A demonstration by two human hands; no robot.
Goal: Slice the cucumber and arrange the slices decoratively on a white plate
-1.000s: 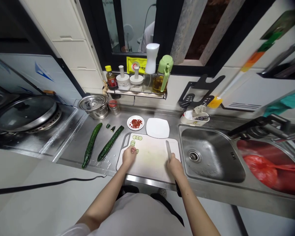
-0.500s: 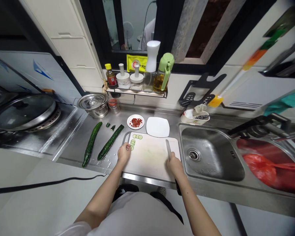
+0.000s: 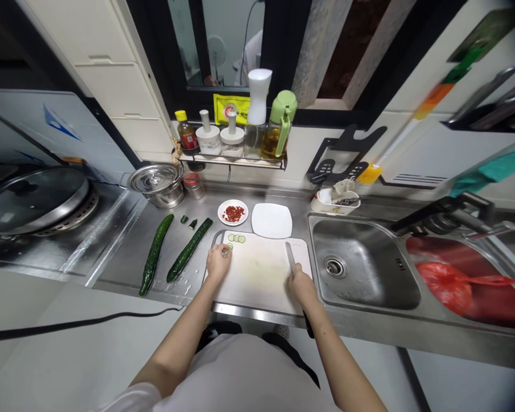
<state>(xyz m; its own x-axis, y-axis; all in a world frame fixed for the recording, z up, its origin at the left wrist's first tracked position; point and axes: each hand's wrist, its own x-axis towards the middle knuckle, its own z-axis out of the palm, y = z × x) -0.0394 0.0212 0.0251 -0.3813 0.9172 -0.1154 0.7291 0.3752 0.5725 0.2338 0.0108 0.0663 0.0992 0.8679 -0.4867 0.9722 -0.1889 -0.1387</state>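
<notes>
My left hand [image 3: 218, 263] is at the left side of the white cutting board [image 3: 249, 289], its fingers curled in a pinch around a few cucumber slices [image 3: 229, 246], which they partly hide. A short row of other cucumber slices [image 3: 237, 238] lies flat just above it, near the board's top left corner. At the board's right side, my right hand [image 3: 301, 284] grips a kitchen knife [image 3: 290, 256], blade pointing away from me. Left of the board lie two whole-looking cucumbers, one nearer [image 3: 189, 250] and one farther left [image 3: 155, 255], with two small cut ends [image 3: 193, 224] above them.
Behind the board stand a small plate of chopped red pieces [image 3: 233, 213] and a white square plate [image 3: 272, 221]. A sink [image 3: 364, 269] is on the right, a lidded pan [image 3: 34, 200] on the far left. Bottles and jars fill the wall rack [image 3: 236, 161].
My left hand has moved slightly up the board and closed over the column of cucumber slices that lay beside it. My right hand keeps the knife in nearly the same place.
</notes>
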